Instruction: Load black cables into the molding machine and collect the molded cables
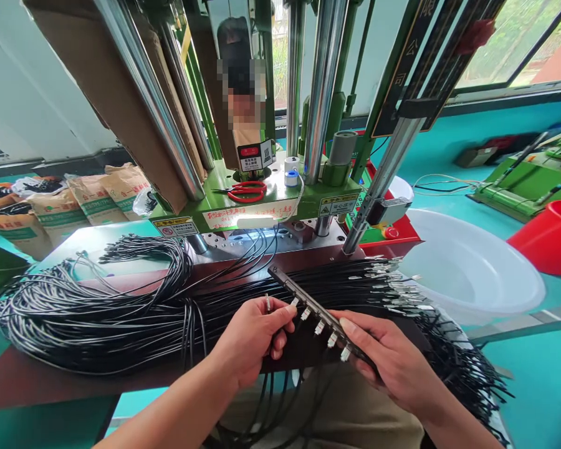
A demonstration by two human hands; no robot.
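Observation:
My right hand (386, 349) is closed around the lower right end of a dark metal bar (325, 313), which slants up and left. Along the bar's near edge sit several small silvery-white cable connectors (318, 327). At the bar's upper part, my left hand (255, 333) pinches another such connector (294, 302) between thumb and finger. A small shiny metal piece also shows by the left index finger; whether it is held or worn I cannot tell. Black cables (271, 393) hang below the bar over the lap.
A green press (280, 212) stands ahead, with red-handled snips (247, 192) on its plate. Bundles of black cables (75, 318) cover the left of the brown table (42, 380), and others (346, 277) lie behind the bar. A white tub (509, 280) and red bucket (556, 237) are right.

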